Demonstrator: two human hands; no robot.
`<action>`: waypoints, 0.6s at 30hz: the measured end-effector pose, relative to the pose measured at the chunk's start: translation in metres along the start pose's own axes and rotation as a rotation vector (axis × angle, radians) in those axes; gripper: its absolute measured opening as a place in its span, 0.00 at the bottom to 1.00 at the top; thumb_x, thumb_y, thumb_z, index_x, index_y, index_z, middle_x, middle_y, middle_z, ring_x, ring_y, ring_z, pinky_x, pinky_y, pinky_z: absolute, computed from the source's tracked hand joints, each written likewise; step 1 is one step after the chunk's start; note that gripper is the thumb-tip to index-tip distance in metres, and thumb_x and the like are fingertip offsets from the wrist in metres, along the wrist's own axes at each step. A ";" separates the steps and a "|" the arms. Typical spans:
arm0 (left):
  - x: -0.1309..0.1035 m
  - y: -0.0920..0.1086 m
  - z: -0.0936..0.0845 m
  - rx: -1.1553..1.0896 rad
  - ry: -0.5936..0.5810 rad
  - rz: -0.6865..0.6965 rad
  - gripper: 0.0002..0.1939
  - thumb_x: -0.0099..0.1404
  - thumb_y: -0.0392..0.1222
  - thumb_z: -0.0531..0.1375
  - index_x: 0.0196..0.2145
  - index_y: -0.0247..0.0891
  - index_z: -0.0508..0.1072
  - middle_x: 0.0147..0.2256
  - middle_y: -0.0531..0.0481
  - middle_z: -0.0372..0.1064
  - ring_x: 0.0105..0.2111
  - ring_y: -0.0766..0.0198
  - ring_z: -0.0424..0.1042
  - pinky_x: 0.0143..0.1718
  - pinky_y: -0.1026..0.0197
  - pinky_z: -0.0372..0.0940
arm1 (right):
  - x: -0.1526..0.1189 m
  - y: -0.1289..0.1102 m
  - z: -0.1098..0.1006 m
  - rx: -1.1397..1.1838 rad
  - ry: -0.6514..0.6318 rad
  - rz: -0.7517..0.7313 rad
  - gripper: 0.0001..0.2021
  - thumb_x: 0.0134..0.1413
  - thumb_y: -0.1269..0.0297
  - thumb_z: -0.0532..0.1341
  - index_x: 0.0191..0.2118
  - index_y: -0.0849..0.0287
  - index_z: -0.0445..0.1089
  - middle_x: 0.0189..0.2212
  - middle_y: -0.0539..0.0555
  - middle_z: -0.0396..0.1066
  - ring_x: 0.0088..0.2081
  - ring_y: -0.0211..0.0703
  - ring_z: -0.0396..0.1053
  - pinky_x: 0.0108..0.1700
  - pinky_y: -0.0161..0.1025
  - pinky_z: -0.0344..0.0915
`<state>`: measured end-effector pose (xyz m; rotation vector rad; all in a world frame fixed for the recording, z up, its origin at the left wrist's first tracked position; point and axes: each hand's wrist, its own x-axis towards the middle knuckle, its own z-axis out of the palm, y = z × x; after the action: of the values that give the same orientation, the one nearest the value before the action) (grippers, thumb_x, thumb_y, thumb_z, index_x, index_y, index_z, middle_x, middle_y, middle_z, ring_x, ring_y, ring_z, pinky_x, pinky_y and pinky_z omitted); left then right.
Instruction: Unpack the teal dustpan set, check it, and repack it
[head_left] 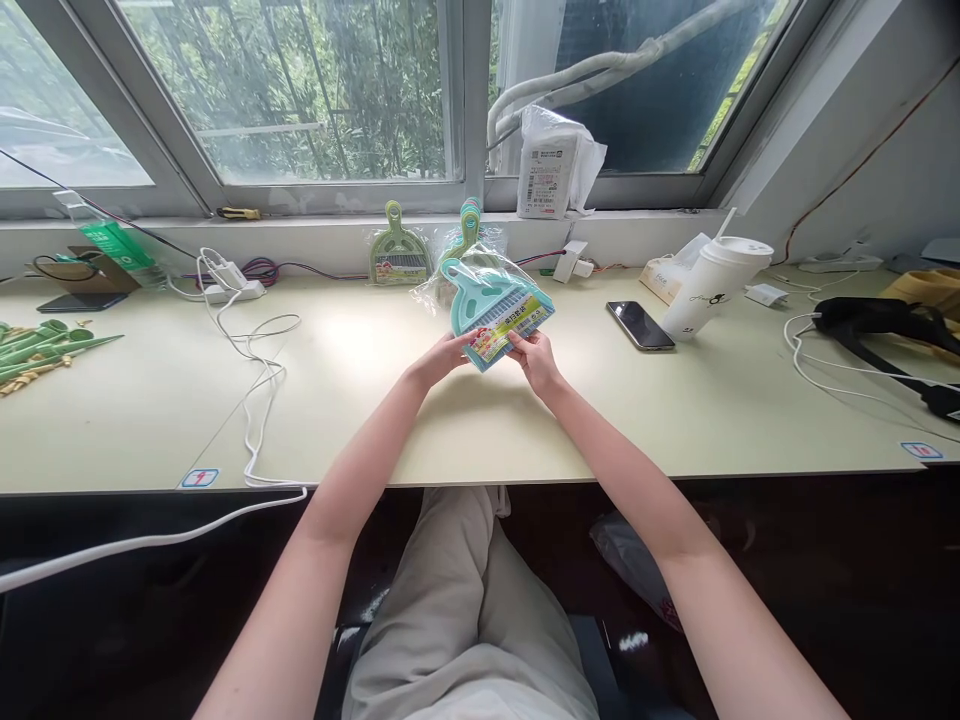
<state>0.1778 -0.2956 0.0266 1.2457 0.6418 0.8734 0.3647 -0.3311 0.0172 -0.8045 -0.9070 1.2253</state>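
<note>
Between my two hands, just above the desk, is a turquoise mini dustpan and brush set (pixel 480 295) in clear plastic wrap with a yellow printed label. My left hand (pixel 448 358) grips its lower left edge, and my right hand (pixel 534 360) pinches the lower right part by the label. The set is tilted, its handle end toward the upper left. Behind it, a green wrapped dustpan set (pixel 397 250) leans upright against the wall below the window. Several more wrapped sets (pixel 470 225) stand beside it, partly hidden by the one I hold.
On the right are a phone (pixel 640 326), a white cup with a straw (pixel 712 285) and a black strap (pixel 892 340). White cables (pixel 259 400) run over the desk (pixel 337 440) to a power strip (pixel 234 288). Green stick-like items (pixel 45 350) lie far left.
</note>
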 end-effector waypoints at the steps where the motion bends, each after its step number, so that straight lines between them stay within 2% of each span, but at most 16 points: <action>1: 0.000 -0.001 0.001 0.006 -0.006 -0.011 0.25 0.58 0.53 0.66 0.50 0.38 0.75 0.50 0.39 0.74 0.56 0.47 0.69 0.57 0.47 0.63 | 0.000 0.000 0.000 -0.001 0.011 -0.001 0.16 0.45 0.60 0.71 0.39 0.58 0.70 0.43 0.55 0.78 0.49 0.50 0.75 0.55 0.51 0.73; 6: 0.004 -0.003 0.003 -0.002 0.006 0.019 0.28 0.58 0.59 0.64 0.50 0.39 0.74 0.51 0.39 0.73 0.56 0.45 0.68 0.58 0.44 0.61 | 0.001 -0.001 0.000 -0.006 0.033 -0.009 0.15 0.46 0.60 0.71 0.38 0.58 0.69 0.43 0.56 0.77 0.48 0.50 0.76 0.55 0.50 0.73; 11: 0.004 -0.005 0.015 0.038 0.010 0.101 0.32 0.53 0.52 0.69 0.53 0.40 0.70 0.53 0.41 0.71 0.56 0.46 0.68 0.58 0.44 0.61 | 0.000 -0.003 0.000 -0.004 0.049 -0.027 0.14 0.46 0.61 0.70 0.38 0.58 0.69 0.44 0.56 0.77 0.49 0.50 0.75 0.55 0.50 0.73; 14: 0.006 -0.010 0.025 0.055 0.121 0.164 0.35 0.53 0.46 0.69 0.56 0.41 0.65 0.55 0.42 0.69 0.57 0.47 0.67 0.59 0.45 0.60 | 0.000 -0.002 -0.001 0.025 0.046 -0.036 0.15 0.46 0.61 0.70 0.39 0.58 0.70 0.45 0.56 0.77 0.50 0.49 0.75 0.55 0.49 0.73; 18: 0.013 -0.020 0.033 0.051 0.305 0.273 0.34 0.59 0.43 0.64 0.60 0.42 0.57 0.58 0.43 0.65 0.60 0.52 0.63 0.62 0.48 0.56 | 0.001 -0.001 -0.002 0.033 0.053 -0.026 0.15 0.46 0.60 0.70 0.39 0.58 0.69 0.45 0.56 0.77 0.50 0.50 0.74 0.55 0.49 0.73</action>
<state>0.2159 -0.3037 0.0145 1.2754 0.7495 1.2977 0.3670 -0.3299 0.0169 -0.7933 -0.8499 1.1874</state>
